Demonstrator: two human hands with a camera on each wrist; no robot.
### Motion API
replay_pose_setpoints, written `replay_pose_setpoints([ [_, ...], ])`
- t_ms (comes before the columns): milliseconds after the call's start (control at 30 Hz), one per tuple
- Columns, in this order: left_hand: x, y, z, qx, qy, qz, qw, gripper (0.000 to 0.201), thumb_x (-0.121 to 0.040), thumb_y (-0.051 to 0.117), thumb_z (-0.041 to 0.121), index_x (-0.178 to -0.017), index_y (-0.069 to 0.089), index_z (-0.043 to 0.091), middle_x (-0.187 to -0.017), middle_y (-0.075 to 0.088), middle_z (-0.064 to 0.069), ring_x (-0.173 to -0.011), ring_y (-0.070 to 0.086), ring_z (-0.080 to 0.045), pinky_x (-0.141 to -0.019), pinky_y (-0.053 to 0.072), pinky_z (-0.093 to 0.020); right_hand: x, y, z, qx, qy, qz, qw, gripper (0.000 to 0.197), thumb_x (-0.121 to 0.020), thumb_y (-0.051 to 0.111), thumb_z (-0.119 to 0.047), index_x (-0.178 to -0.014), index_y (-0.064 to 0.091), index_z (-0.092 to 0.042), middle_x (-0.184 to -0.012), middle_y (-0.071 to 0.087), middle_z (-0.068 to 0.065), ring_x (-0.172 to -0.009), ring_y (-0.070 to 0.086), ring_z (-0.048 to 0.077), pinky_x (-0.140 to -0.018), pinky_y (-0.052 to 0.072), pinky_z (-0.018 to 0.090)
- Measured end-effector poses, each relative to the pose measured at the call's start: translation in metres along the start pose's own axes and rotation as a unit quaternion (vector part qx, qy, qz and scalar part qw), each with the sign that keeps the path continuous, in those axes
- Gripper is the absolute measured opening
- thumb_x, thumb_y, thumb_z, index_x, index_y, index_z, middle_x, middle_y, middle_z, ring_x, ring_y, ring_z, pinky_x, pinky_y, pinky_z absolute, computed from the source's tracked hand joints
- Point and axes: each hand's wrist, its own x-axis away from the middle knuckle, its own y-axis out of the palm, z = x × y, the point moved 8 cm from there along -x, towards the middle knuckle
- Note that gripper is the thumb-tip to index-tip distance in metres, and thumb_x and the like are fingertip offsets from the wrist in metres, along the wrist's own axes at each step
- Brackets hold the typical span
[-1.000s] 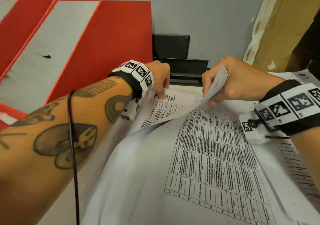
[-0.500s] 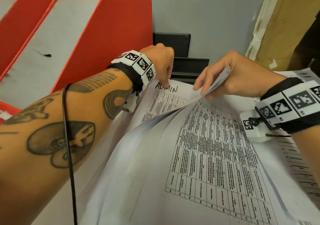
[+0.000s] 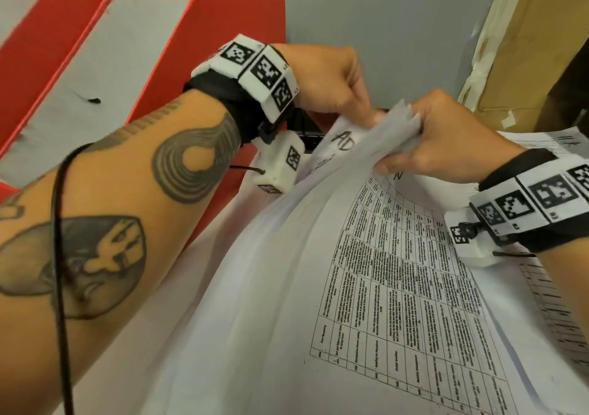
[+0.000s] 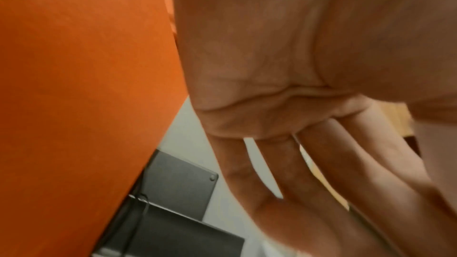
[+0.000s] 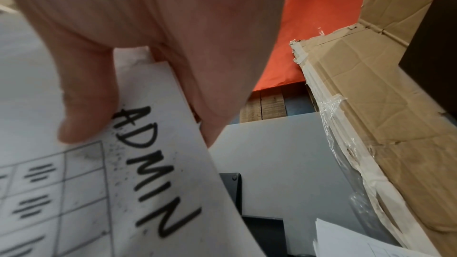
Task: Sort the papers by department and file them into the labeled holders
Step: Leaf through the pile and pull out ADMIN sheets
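Note:
My right hand [image 3: 446, 140] grips the top corner of a sheaf of white papers [image 3: 398, 121], lifted and bowed above the desk. Its front sheet [image 3: 398, 287] carries a printed table. In the right wrist view my thumb [image 5: 86, 105] presses on a sheet [image 5: 153, 163] handwritten "ADMIN", with fingers behind it. My left hand [image 3: 338, 89] pinches the top edge of a rear sheet [image 3: 342, 140] showing "AD", right beside the right hand. Black holders [image 4: 178, 189] [image 5: 232, 181] stand behind the papers against the wall, almost hidden in the head view.
A red and white box [image 3: 223, 47] stands close on the left, against my left forearm. A taped cardboard box [image 3: 526, 47] leans at the right. More printed sheets [image 3: 557, 303] lie under my right wrist. A grey wall [image 3: 382, 32] closes the back.
Both hands rose and came together. The right hand lifted the sheaf's corner higher; the left hand left the flat "ADMIN" sheet's corner and took hold of its raised top edge.

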Motion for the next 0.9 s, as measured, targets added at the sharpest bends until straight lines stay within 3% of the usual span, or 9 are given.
replay_pose_setpoints([
  [33, 0.000, 0.001, 0.003, 0.068, 0.010, -0.005, 0.998, 0.057, -0.080, 0.066, 0.062, -0.102, 0.081, 0.012, -0.096, 0.080, -0.008, -0.093, 0.076, -0.031, -0.099, 0.058, -0.045, 0.000, -0.003, 0.000, -0.004, -0.005, 0.009, 1.000, 0.035, -0.064, 0.095, -0.002, -0.078, 0.075, -0.028, -0.077, 0.077, -0.016, -0.068, 0.071, -0.001, -0.065, 0.055, 0.019],
  [100, -0.004, -0.002, -0.011, 0.207, -0.021, 0.027, 0.978, 0.065, -0.098, 0.045, 0.062, -0.110, 0.076, 0.007, -0.095, 0.079, -0.015, -0.090, 0.077, -0.030, -0.091, 0.059, -0.043, 0.000, -0.006, 0.000, -0.031, -0.017, 0.007, 0.999, 0.049, -0.056, 0.095, 0.006, -0.084, 0.067, -0.023, -0.075, 0.074, -0.011, -0.066, 0.068, 0.007, -0.063, 0.056, 0.031],
  [167, -0.008, 0.000, -0.036, 0.194, -0.074, 0.053, 0.977, 0.065, -0.105, 0.033, 0.060, -0.114, 0.073, 0.010, -0.096, 0.080, -0.011, -0.092, 0.077, -0.024, -0.085, 0.059, -0.038, 0.001, -0.006, 0.001, -0.045, -0.020, -0.022, 0.999, 0.063, -0.053, 0.094, 0.011, -0.097, 0.059, -0.018, -0.072, 0.068, -0.015, -0.063, 0.062, 0.004, -0.059, 0.051, 0.027],
  [233, -0.017, 0.011, -0.065, -0.009, -0.119, 0.020, 0.993, 0.048, -0.100, 0.052, 0.059, -0.113, 0.075, 0.019, -0.098, 0.080, 0.003, -0.093, 0.076, -0.017, -0.086, 0.059, -0.037, 0.003, 0.002, -0.002, -0.023, -0.031, -0.072, 0.997, 0.053, -0.056, 0.092, 0.011, -0.095, 0.067, -0.015, -0.070, 0.069, -0.018, -0.063, 0.063, 0.003, -0.060, 0.047, 0.020],
  [333, -0.023, 0.042, -0.101, -0.229, -0.171, -0.090, 0.954, 0.055, -0.077, 0.082, 0.057, -0.121, 0.074, 0.026, -0.109, 0.075, 0.013, -0.100, 0.071, -0.014, -0.096, 0.057, -0.039, 0.004, 0.011, -0.003, -0.006, -0.038, -0.118, 0.992, 0.030, -0.060, 0.092, 0.008, -0.072, 0.076, -0.015, -0.071, 0.073, -0.001, -0.065, 0.067, 0.014, -0.064, 0.051, 0.031],
  [467, -0.028, 0.048, -0.103, -0.237, -0.163, -0.057, 0.956, 0.045, -0.072, 0.091, 0.042, -0.111, 0.079, 0.023, -0.096, 0.077, 0.009, -0.089, 0.072, -0.014, -0.078, 0.059, -0.030, 0.002, 0.011, 0.003, -0.019, -0.038, -0.114, 0.993, 0.025, -0.062, 0.091, 0.008, -0.072, 0.077, -0.010, -0.075, 0.073, 0.009, -0.069, 0.068, 0.027, -0.070, 0.057, 0.047],
  [633, -0.031, 0.025, -0.091, -0.250, -0.156, 0.041, 0.955, 0.026, -0.076, 0.089, 0.035, -0.094, 0.080, 0.020, -0.091, 0.076, 0.004, -0.086, 0.070, -0.016, -0.077, 0.060, -0.032, 0.003, 0.010, 0.001, -0.011, -0.029, -0.112, 0.993, 0.024, -0.066, 0.090, 0.005, -0.076, 0.079, -0.014, -0.079, 0.076, 0.006, -0.075, 0.072, 0.024, -0.077, 0.059, 0.055],
  [800, -0.025, 0.020, -0.082, -0.264, -0.158, 0.067, 0.949, 0.028, -0.084, 0.083, 0.035, -0.104, 0.080, 0.017, -0.097, 0.076, 0.001, -0.085, 0.070, -0.019, -0.073, 0.059, -0.032, 0.004, 0.007, -0.003, -0.018, -0.021, -0.107, 0.994, 0.025, -0.068, 0.090, 0.004, -0.080, 0.082, -0.016, -0.085, 0.078, 0.004, -0.080, 0.075, 0.021, -0.084, 0.059, 0.054],
  [900, -0.019, 0.014, -0.074, -0.258, -0.166, 0.087, 0.948, 0.024, -0.085, 0.082, 0.034, -0.104, 0.080, 0.020, -0.092, 0.074, 0.004, -0.076, 0.067, -0.016, -0.063, 0.054, -0.029, 0.006, 0.007, -0.008, -0.043, -0.019, -0.113, 0.993, 0.027, -0.067, 0.089, 0.007, -0.077, 0.082, -0.017, -0.087, 0.078, 0.004, -0.081, 0.074, 0.021, -0.085, 0.059, 0.045],
])
